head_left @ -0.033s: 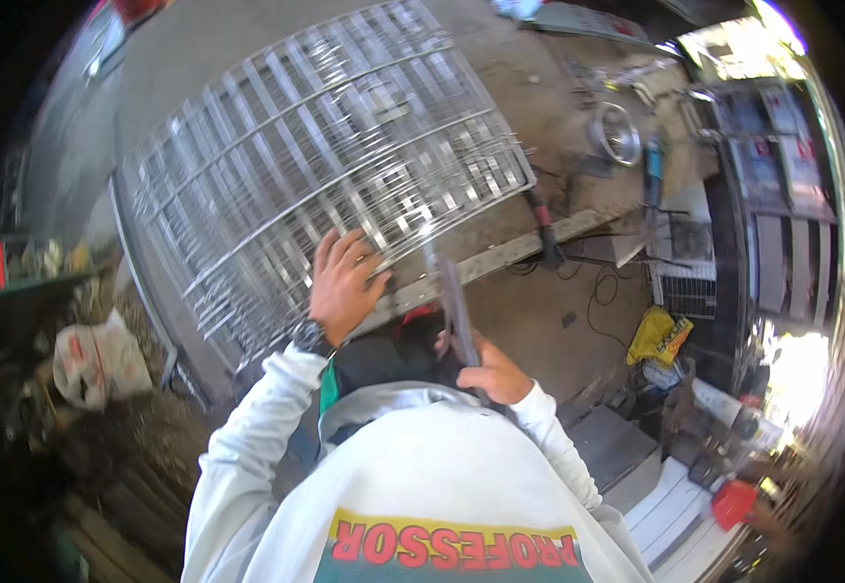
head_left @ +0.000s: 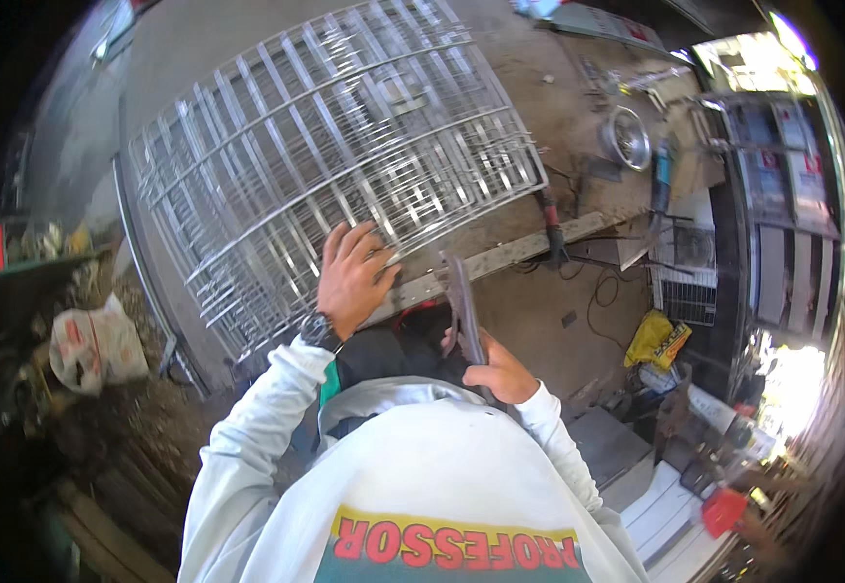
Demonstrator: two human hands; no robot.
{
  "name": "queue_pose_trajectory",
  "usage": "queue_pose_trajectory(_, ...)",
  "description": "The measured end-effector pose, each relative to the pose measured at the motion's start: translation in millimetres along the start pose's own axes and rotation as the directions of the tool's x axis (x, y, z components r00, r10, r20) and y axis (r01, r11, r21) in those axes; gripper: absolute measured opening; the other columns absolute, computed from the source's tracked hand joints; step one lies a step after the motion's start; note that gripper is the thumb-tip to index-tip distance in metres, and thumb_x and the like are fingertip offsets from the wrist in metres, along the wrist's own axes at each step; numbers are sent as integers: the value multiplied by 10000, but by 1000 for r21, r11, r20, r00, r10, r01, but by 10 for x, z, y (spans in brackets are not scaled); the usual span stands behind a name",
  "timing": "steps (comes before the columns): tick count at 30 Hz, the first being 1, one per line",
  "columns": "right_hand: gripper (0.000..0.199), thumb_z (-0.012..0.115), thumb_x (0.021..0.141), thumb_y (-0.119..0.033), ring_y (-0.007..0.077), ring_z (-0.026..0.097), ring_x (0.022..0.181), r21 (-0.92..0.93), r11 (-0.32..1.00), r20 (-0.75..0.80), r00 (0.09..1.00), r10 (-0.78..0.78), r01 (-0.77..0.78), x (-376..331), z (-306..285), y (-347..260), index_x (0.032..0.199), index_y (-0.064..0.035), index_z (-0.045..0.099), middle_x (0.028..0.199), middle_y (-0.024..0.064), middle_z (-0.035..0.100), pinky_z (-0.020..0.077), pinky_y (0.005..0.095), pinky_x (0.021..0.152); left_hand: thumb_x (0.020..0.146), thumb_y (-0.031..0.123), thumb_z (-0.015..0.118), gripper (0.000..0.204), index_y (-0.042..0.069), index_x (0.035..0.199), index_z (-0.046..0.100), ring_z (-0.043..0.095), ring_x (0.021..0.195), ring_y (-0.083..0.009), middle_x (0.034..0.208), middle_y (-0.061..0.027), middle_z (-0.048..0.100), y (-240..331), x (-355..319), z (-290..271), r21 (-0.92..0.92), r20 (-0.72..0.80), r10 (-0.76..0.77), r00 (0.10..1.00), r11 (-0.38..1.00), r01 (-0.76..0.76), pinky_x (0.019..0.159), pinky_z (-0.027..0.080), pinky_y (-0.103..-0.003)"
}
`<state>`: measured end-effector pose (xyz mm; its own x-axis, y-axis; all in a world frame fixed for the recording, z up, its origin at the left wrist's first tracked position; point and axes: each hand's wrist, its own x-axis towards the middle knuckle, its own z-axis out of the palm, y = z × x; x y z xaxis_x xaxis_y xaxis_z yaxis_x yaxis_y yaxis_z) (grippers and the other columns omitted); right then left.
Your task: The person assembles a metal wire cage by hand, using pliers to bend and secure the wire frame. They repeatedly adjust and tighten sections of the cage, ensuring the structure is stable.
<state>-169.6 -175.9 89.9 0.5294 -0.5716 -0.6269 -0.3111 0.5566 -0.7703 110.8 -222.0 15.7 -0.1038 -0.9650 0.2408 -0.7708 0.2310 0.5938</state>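
A wide silver metal grille point(head_left: 276, 136) of many thin bars, seemingly several layers deep, lies on the workbench. On its near edge rests my left hand point(head_left: 352, 277), fingers stretched out over the bars and apart. A dark watch is on that wrist. My right hand point(head_left: 500, 371) is closed round a long, dark grey-brown metal tool point(head_left: 463, 306), whose exact kind I cannot make out. The tool points up and away from me, its far end close to the bench's near edge, apart from the grille. Some right-hand fingers are hidden behind the tool.
Right of the grille lie a red-and-black power tool point(head_left: 551, 228), a round metal ring point(head_left: 626, 136) and a blue-bodied tool point(head_left: 661, 175). A cable point(head_left: 605, 287) trails below the bench edge point(head_left: 510, 260). A yellow bag point(head_left: 657, 338) is at right, a white plastic bag point(head_left: 100, 348) at left.
The grille and bench have shifted slightly to the right in view. A bright glint on the grille near the tool's end is gone. Both hands keep nearly the same pose.
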Motion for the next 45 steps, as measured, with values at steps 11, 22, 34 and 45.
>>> queue_pose_trajectory(11, 613, 639, 766, -168, 299, 564, 1139, -354, 922, 136, 967, 217, -157, 237, -116, -583, 1332, 31, 515, 1182, 168, 591, 425, 355, 1037, 804, 142, 766, 241, 92, 1035, 719, 492, 1363, -272, 1161, -57, 642, 114, -18, 8, -87, -93, -148, 985, 986, 140, 1198, 333, -501)
queue_pose_trajectory(22, 704, 648, 777, -155, 365, 578, 1228, -556, 820, 77, 975, 210, -133, 425, 73, -848, 1426, 47, 465, 1308, 233, 595, 433, 409, 1071, 918, 489, 774, 764, -100, 1342, 536, 629, 1097, -193, 1202, -151, 649, 942, -418, 19, -671, 740, -414, 530, -396, 627, 954, 513, -312)
queue_pose_trajectory(34, 712, 658, 777, -152, 272, 624, 1119, -392, 868, -71, 951, 302, -305, 403, 228, -707, 1437, 39, 472, 1199, 168, 649, 480, 369, 972, 898, 385, 794, 542, -47, 1195, 654, 664, 875, -147, 1005, -96, 705, 925, -289, 79, -605, 796, -395, 459, -470, 643, 767, 547, -297)
queue_pose_trajectory(45, 651, 690, 814, -146, 239, 639, 1106, -210, 936, -54, 959, 278, -283, 387, 308, -589, 1403, 55, 497, 1200, 147, 665, 488, 349, 959, 888, 362, 789, 484, -55, 1111, 686, 667, 789, -141, 916, -113, 716, 947, -378, 156, -652, 753, -478, 452, -447, 612, 714, 555, -302)
